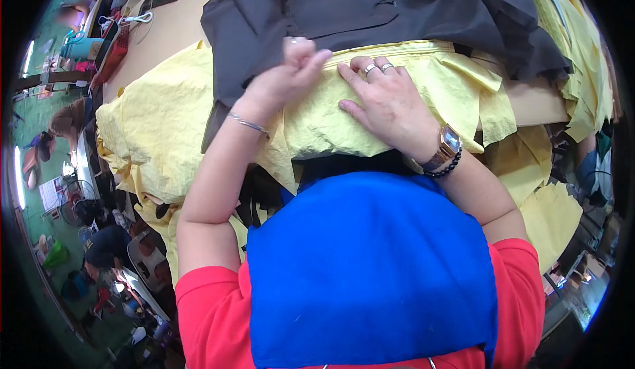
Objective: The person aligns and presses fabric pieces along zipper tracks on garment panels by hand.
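One yellow cloth [331,131] lay on the near side of the table [188,5]. Right hand [393,104] rested on it, fingers loosely spread, gripping nothing visible. Left hand [284,78] was curled, thumb out; whether it held anything could not be told. Dark fabric [423,11] lay beyond.

A red basket [118,52] sits at the edge of a tan tabletop [165,31]. Just left of the basket is a turquoise container [81,48]; above it, a white cable [140,19]. Well below it are a green bag [57,254] and a co-worker [108,246].
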A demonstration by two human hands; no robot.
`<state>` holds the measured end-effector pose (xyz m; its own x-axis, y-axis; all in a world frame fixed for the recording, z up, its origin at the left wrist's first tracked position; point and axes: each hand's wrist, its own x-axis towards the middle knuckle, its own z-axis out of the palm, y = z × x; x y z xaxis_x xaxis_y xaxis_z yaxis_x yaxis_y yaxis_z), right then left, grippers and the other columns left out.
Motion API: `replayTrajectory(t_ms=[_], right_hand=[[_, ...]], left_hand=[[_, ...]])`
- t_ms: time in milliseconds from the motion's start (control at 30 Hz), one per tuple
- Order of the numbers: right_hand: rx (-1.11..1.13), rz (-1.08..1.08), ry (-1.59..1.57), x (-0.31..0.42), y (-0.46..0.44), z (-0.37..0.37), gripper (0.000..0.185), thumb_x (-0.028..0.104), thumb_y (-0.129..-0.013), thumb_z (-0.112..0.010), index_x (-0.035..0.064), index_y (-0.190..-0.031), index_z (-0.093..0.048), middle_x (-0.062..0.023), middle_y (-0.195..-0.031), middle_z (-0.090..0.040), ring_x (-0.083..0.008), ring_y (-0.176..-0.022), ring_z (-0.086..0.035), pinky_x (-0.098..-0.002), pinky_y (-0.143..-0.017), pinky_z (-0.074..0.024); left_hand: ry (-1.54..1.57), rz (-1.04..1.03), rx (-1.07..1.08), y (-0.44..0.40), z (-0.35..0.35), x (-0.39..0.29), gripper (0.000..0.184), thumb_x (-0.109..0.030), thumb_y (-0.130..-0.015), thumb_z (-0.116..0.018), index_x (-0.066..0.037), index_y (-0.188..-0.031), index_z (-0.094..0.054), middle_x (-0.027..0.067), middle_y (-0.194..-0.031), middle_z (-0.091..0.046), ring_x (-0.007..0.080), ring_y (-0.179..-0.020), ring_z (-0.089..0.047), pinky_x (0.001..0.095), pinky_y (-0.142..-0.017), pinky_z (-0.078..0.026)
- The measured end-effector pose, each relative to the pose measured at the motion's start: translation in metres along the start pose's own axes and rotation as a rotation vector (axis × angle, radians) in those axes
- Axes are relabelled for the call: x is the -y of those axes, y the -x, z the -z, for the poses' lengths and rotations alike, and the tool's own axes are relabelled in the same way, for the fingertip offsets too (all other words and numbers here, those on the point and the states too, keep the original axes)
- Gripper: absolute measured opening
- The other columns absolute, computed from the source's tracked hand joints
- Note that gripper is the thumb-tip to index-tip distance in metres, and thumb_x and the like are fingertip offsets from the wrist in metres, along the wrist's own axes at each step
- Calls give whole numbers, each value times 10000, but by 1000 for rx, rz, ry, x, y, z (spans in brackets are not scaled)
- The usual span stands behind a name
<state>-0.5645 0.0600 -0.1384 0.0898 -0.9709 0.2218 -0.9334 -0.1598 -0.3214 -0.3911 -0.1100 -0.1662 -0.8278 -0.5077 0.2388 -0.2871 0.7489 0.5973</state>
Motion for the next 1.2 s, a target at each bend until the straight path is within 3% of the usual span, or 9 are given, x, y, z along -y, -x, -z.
replayTrajectory(t_ms=[100,200,333,367,433,533,833,1067,1200], right_hand=[[16,-16,-13,1,0,2,532,326,-917,-710,26,-1340,-591,-105,-1237,-625,-269,-1150,-594,-424,-894,-489],[15,-3,-12,0,0,0,539,320,-924,-704,21,-1356,-583,-118,-1273,-621,-278,-1170,-589,-430,-909,-486],[40,-6,-16,1,0,4,549,315,-924,-704,21,-1370,-577,-128,-1295,-620,-282,-1193,-584,-435,-926,-484],[35,-4,-15,1,0,4,549,314,-923,-706,21,-1369,-578,-128,-1290,-621,-282,-1192,-585,-436,-927,-484],[43,-11,-30,1,-1,6,552,304,-917,-722,33,-1379,-589,-128,-1287,-617,-295,-1179,-586,-424,-945,-483],[46,-12,-30,1,-1,5,554,298,-913,-731,34,-1381,-596,-134,-1273,-621,-302,-1165,-591,-416,-953,-485],[28,-10,-1,3,-3,3,547,298,-904,-732,23,-1355,-593,-136,-1264,-628,-294,-1164,-604,-426,-914,-505],[12,10,-7,2,-3,5,543,295,-894,-743,19,-1337,-593,-132,-1259,-631,-287,-1169,-608,-431,-892,-513],[14,4,-12,3,-3,6,535,289,-891,-745,14,-1327,-597,-133,-1254,-630,-287,-1158,-609,-431,-890,-512]], left_hand=[[542,262,-85,1,27,10,425,-301,-1034,-678,-111,-703,-491,-87,-687,-393,45,-634,-348,256,-557,-316],[544,244,-484,-8,69,-2,355,-284,-1054,-653,-114,-765,-535,-108,-747,-419,-9,-675,-328,197,-564,-287],[-73,260,-236,17,74,-29,190,-224,-930,-750,-41,-928,-700,106,-840,-662,225,-748,-666,343,-715,-530],[-165,294,-104,23,71,-45,212,-227,-943,-752,-21,-953,-709,57,-857,-670,149,-774,-643,296,-727,-520],[-303,269,3,38,57,-47,189,-225,-917,-766,-40,-934,-732,81,-870,-694,205,-732,-678,322,-686,-539],[-238,372,-53,48,42,-52,194,-244,-900,-780,-55,-920,-743,61,-865,-706,222,-722,-690,333,-652,-539],[-661,196,-79,50,23,-59,140,-244,-931,-709,-108,-900,-699,20,-867,-680,224,-808,-682,375,-724,-491],[-185,370,-49,60,30,-50,122,-122,-1039,-551,0,-1040,-564,163,-969,-657,346,-915,-659,422,-848,-519],[118,441,-78,68,32,-44,114,-102,-1072,-511,3,-1037,-543,121,-949,-642,226,-909,-639,347,-906,-508]])
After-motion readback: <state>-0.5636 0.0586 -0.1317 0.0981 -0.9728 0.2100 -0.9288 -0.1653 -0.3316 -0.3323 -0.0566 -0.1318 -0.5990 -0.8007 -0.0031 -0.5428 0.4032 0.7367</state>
